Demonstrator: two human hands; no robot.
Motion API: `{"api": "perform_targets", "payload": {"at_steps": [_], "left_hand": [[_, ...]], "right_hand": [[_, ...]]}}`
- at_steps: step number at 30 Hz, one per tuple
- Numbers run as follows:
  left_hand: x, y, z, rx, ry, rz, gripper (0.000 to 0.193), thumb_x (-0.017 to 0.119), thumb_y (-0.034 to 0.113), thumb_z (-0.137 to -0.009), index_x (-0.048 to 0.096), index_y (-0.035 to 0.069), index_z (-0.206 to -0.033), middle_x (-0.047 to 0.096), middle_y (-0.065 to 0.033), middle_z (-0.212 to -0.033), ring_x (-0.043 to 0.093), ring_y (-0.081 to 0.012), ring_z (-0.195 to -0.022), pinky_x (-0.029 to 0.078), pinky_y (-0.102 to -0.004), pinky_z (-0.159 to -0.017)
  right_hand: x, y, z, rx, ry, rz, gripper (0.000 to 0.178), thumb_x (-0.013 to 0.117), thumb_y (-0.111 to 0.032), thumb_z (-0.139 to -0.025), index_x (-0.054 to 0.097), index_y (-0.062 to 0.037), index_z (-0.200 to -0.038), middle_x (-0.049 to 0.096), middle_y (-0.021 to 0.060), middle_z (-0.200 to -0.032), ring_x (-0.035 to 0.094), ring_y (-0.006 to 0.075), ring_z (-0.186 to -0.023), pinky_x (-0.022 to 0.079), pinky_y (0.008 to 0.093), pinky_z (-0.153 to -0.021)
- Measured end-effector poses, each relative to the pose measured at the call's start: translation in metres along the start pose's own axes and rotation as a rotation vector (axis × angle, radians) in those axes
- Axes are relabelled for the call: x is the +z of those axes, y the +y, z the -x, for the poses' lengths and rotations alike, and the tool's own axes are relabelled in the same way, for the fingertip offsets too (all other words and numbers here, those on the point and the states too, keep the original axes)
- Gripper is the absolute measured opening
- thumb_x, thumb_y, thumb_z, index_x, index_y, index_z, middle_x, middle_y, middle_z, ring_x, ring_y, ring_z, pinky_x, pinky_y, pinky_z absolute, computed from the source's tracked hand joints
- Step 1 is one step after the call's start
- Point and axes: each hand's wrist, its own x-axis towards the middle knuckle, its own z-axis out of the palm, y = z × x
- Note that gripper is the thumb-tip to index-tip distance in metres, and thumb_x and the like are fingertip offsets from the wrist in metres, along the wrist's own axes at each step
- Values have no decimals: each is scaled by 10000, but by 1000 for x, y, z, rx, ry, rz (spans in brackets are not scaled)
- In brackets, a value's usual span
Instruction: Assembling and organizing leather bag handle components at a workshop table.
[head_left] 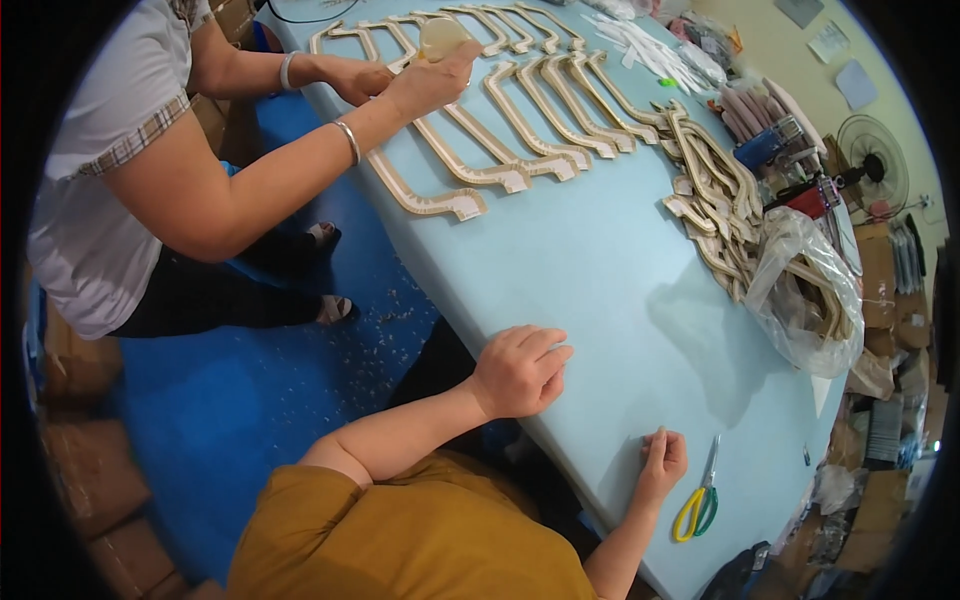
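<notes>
My left hand (522, 371) rests at the near edge of the light blue table (560, 270), its fingers loosely curled in with nothing visible in them. Further right, my right hand (664, 462) lies on the table, closed, thumb against the bent fingers; no object shows in it. Scissors (697, 508) with one yellow and one green handle lie just right of that hand, blades pointing away from me. Neither hand touches them. Across the table, several bent, tan-edged strips (440, 205) are laid out in rows.
At the far left a person (230, 190) leans over the strips, holding a pale rounded thing (440, 38). A pile of similar strips (712, 190) and a clear plastic bag (805, 300) lie right. A fan (872, 165) and cardboard boxes (880, 270) stand beyond.
</notes>
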Motion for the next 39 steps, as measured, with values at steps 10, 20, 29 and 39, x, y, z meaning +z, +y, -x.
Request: {"api": "perform_targets", "payload": {"at_steps": [10,20,29,39], "left_hand": [[0,1,1,-24,-2,20,193,619,59,-696,648,56,-886,638,-117,-954,626,-287,-769,516,-382,-669],[-4,4,3,-5,5,0,157,616,95,-731,634,57,-883,628,-104,-950,632,-272,-816,522,-373,-723],[-1,4,1,14,30,24,188,621,55,-684,641,67,-871,637,-110,-942,625,-294,-753,511,-377,-646],[-3,5,0,21,-27,-21,170,612,74,-694,635,49,-860,622,-115,-943,614,-285,-769,513,-381,-677]], "right_hand": [[-1,10,-3,-41,5,-16,222,566,-184,-950,544,-63,-766,579,1,-680,448,42,-567,360,194,-519],[-2,9,-1,-59,-5,30,224,571,-181,-947,548,-54,-764,583,8,-674,472,47,-560,386,192,-517],[1,2,2,-38,39,19,227,568,-154,-938,557,-27,-750,536,5,-610,463,60,-544,374,213,-511],[-3,6,2,14,1,-93,239,573,-147,-937,542,-12,-743,565,18,-645,473,69,-561,395,223,-532]]}}
